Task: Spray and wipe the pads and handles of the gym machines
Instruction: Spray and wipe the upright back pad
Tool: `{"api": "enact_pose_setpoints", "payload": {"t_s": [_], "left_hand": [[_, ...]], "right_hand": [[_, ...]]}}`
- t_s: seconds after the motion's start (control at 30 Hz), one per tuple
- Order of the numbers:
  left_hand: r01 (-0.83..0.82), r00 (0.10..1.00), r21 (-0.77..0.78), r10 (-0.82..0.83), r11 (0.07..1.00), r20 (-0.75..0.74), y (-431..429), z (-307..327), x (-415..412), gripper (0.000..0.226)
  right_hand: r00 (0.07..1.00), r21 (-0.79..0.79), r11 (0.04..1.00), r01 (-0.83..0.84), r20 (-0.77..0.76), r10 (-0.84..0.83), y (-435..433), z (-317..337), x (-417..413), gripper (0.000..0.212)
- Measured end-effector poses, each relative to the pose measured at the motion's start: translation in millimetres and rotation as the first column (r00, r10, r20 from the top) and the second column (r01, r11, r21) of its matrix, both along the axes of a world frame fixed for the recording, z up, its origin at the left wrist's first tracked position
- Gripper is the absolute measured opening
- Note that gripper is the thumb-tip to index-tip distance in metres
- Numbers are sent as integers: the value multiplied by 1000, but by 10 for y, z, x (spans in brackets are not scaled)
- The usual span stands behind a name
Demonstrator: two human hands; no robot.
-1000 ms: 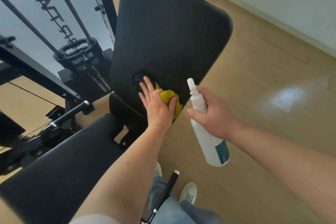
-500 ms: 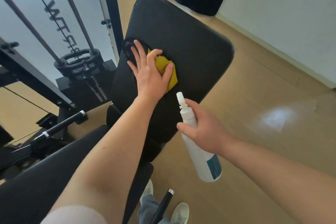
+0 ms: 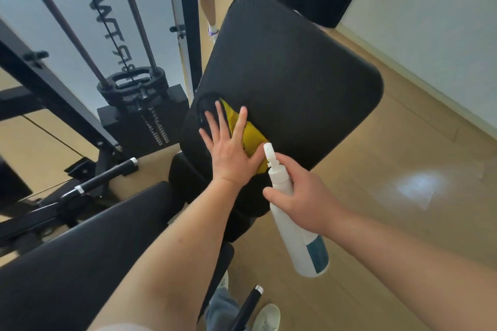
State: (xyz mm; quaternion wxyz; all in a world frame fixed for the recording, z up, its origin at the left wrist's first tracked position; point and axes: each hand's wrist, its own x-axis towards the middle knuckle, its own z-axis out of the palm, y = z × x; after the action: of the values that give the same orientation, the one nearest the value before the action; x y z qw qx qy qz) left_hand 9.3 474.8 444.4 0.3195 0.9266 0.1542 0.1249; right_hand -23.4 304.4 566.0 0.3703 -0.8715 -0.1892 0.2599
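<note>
Seat pad (image 3: pixel 80 255): nearest, low on the left, beneath the left forearm, touched by neither hand. Next out, right hand (image 3: pixel 304 199), fingers (image 3: pixel 289 162) curled round the neck of the white spray bottle (image 3: pixel 298 226), nozzle aimed up toward the cloth, base slanting down to the right. Just beyond the nozzle, left hand (image 3: pixel 228 153), its fingers spread straight and flat, pressing the yellow cloth (image 3: pixel 252 137) against the lower left part of the tilted back pad (image 3: pixel 290 70). Long axis of that pad running up and away from the fingertips, with most of its bare surface up and right of the cloth. Probably calls for 1 sweep that way by the left hand, the nearer of the 2. Farther left, a weight stack (image 3: pixel 134 83).
</note>
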Motion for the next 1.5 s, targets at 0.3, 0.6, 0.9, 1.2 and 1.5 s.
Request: {"api": "enact_pose_setpoints", "payload": {"t_s": [0.3, 0.6, 0.9, 1.2, 1.5], "left_hand": [[-47, 998, -107, 41, 993, -53, 104, -85, 30, 69], [38, 960, -110, -6, 993, 281, 739, 1125, 1170, 65], [-64, 985, -53, 71, 997, 156, 353, 549, 592, 70], [-4, 997, -128, -6, 992, -78, -177, 69, -76, 73], [-52, 988, -112, 67, 992, 136, 164, 1231, 993, 64]], "right_hand": [[999, 6, 999, -38, -2, 38, 269, -67, 84, 51], [998, 24, 998, 60, -28, -59, 346, -59, 197, 57], [996, 25, 997, 80, -31, -79, 20, -55, 84, 50], [998, 71, 995, 64, 15, -65, -83, 49, 12, 49], [986, 137, 978, 158, 28, -164, -245, 298, 117, 48]]}}
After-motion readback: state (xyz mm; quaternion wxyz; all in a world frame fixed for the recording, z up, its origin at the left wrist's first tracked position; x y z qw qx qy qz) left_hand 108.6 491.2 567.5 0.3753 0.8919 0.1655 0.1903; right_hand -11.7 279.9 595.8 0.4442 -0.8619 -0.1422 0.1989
